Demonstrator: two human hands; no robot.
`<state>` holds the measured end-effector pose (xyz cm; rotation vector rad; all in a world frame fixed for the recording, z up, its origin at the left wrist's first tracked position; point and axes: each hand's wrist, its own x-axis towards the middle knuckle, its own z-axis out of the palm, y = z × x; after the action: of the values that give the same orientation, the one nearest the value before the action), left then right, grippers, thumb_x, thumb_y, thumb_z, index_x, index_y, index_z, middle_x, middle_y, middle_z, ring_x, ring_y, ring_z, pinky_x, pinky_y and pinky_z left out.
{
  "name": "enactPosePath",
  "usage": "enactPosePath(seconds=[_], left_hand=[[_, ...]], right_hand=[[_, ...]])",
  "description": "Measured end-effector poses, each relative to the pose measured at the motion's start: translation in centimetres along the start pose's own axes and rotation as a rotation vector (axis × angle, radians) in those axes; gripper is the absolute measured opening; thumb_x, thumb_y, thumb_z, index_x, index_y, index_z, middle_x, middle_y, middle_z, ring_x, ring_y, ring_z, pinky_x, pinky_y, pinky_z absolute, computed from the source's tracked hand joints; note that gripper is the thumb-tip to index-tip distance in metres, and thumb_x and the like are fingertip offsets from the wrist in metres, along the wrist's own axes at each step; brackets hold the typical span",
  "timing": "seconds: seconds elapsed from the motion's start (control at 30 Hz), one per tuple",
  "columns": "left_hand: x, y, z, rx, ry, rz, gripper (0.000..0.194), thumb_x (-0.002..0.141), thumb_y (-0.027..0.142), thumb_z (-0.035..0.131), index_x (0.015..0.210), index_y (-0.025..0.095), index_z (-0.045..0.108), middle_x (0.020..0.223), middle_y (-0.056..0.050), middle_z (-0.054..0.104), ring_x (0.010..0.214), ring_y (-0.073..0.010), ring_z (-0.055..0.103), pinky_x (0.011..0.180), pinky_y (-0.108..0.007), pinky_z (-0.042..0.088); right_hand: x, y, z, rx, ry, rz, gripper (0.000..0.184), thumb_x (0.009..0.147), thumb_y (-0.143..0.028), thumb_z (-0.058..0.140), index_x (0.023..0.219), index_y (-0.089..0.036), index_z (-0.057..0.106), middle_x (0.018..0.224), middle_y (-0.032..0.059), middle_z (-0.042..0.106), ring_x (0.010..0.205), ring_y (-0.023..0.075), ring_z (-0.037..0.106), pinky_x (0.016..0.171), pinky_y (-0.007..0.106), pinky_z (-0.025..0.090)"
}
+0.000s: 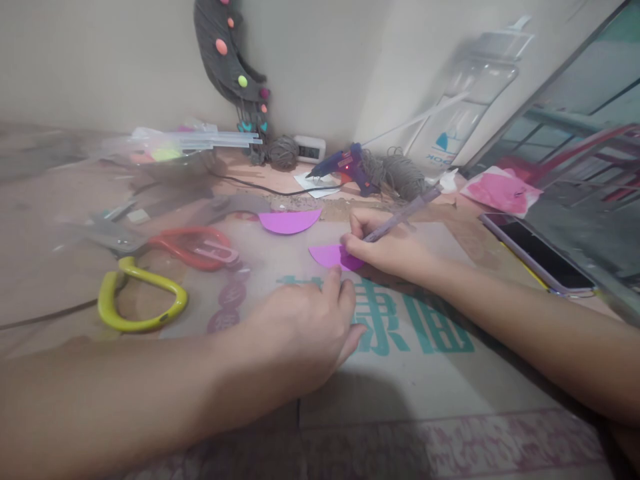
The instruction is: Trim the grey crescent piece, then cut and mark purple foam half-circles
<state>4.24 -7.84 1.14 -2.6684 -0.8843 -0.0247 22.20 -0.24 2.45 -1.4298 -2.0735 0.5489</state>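
Note:
A purple half-circle of paper point(327, 255) lies on the printed cardboard sheet point(320, 393). At its near edge rests the index fingertip of my left hand point(310, 327); that hand's thumb stands apart and it grips nothing. My right hand point(383, 245) is closed around a slim pen point(405, 219), which leans up to the right. The pen's tip is hidden behind my fingers, which cover the right part of the paper. Just beyond lies a second purple half-circle point(290, 222), flat side away from me.
On the left are yellow-handled scissors point(143, 297) and a red-handled tool point(193, 248). A blue glue gun point(345, 167) with a cord stands at the back, near grey yarn point(400, 175) and a small digital clock point(310, 149). At right lie a phone point(540, 253) and a pink-stained cloth point(501, 191).

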Motion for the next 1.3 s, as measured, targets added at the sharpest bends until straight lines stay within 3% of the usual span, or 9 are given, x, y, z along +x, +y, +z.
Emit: enactPosePath(seconds=[0.63,0.73,0.9,1.1,1.3], left_hand=[[0.4,0.0,-0.7,-0.039,-0.116,-0.012,0.056,0.103,0.041,0.036,0.137,0.003,0.057,0.134,-0.032,0.059,0.067,-0.0269,0.074,0.049,-0.034,0.053],[0.4,0.1,-0.7,-0.041,-0.109,-0.017,0.056,0.103,0.041,0.035,0.137,0.003,0.057,0.135,-0.032,0.059,0.068,-0.0275,0.075,0.049,-0.034,0.054],[0.4,0.2,-0.6,-0.035,-0.107,-0.012,0.057,0.103,0.041,0.034,0.137,0.002,0.056,0.134,-0.033,0.059,0.068,-0.0281,0.075,0.048,-0.034,0.055],[0.4,0.1,-0.4,-0.034,-0.094,-0.012,0.057,0.103,0.042,0.034,0.138,0.002,0.056,0.133,-0.033,0.06,0.066,-0.028,0.075,0.046,-0.034,0.054],[0.1,0.2,0.0,-0.024,-0.001,-0.003,0.054,0.103,0.041,0.035,0.132,0.003,0.061,0.126,-0.03,0.065,0.062,-0.0269,0.073,0.043,-0.034,0.052]], right_hand=[[0.2,1.1,0.5,0.092,0.063,-0.063,0.027,0.084,-0.029,0.059,0.066,-0.023,0.039,0.06,-0.0057,0.044,0.057,0.0113,0.042,0.055,0.026,0.032],[0.2,1.4,0.7,0.143,0.099,-0.095,0.028,0.084,-0.033,0.06,0.068,-0.023,0.041,0.061,-0.0059,0.045,0.058,0.0113,0.042,0.057,0.026,0.033],[0.3,1.4,0.8,0.161,-0.001,-0.08,0.028,0.083,-0.03,0.063,0.067,-0.022,0.041,0.059,-0.007,0.045,0.054,0.0091,0.038,0.052,0.025,0.028],[0.2,1.1,0.8,0.193,-0.009,-0.079,0.028,0.083,-0.028,0.063,0.066,-0.021,0.042,0.058,-0.0077,0.043,0.053,0.0083,0.037,0.051,0.025,0.027],[0.1,1.1,0.9,0.224,-0.039,-0.049,0.027,0.084,-0.027,0.063,0.067,-0.021,0.042,0.058,-0.0071,0.044,0.055,0.0092,0.04,0.052,0.025,0.027]])
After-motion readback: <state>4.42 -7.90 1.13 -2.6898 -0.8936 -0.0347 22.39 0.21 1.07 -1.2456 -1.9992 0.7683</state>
